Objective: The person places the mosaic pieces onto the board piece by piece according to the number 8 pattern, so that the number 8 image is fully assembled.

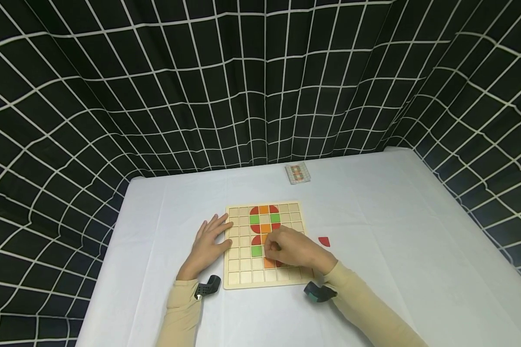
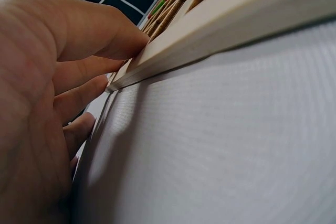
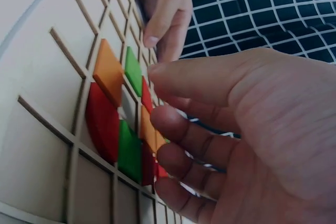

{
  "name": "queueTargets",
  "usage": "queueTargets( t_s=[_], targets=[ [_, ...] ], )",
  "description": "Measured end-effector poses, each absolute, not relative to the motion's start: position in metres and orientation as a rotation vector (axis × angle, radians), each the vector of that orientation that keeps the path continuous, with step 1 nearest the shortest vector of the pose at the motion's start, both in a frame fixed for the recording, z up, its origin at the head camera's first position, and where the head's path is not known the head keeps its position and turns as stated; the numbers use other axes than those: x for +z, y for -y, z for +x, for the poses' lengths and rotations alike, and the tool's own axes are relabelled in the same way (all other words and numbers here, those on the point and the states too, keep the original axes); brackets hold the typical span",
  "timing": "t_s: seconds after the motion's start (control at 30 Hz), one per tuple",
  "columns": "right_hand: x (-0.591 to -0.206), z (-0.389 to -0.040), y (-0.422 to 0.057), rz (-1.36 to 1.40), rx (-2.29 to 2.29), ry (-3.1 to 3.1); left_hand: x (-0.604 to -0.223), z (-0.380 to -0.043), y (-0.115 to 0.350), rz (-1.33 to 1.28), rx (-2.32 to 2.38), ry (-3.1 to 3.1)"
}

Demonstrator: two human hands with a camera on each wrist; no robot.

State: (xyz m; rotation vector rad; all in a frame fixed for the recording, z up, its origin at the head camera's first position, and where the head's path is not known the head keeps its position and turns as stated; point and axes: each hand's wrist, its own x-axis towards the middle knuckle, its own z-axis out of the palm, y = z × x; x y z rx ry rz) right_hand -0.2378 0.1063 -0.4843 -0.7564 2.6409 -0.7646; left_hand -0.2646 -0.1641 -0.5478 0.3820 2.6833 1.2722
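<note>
A wooden grid board [image 1: 234, 278] lies on the white table, holding orange and green square tiles and red quarter-round tiles. At its left edge, my left hand [image 1: 207, 247] rests with fingers spread; in the left wrist view the thumb [image 2: 118, 35] touches the rim. My right hand [image 1: 293, 248] is over the lower part of the pattern. Its fingers are loosely bent, and the right wrist view shows no tile between thumb [image 3: 199, 80] and fingers. Close by are an orange tile [image 3: 107, 72], a red tile [image 3: 102, 121] and a green tile [image 3: 129, 150]. Some tiles are hidden beneath this hand.
One loose red quarter-round tile [image 1: 324, 241] lies on the table to the right of the board. Farther back is a small card or packet [image 1: 298, 173] with a printed pattern. A black curtain with white grid lines [image 1: 260, 86] surrounds the table's far side.
</note>
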Motion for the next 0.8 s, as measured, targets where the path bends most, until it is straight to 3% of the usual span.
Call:
queueTargets(
  t_s=[0.8],
  targets=[
    [-0.446, -0.234, -0.136, -0.735, -1.046, -2.66, -0.547, -0.264, 0.162, 0.385, 1.277, -2.7]
  ],
)
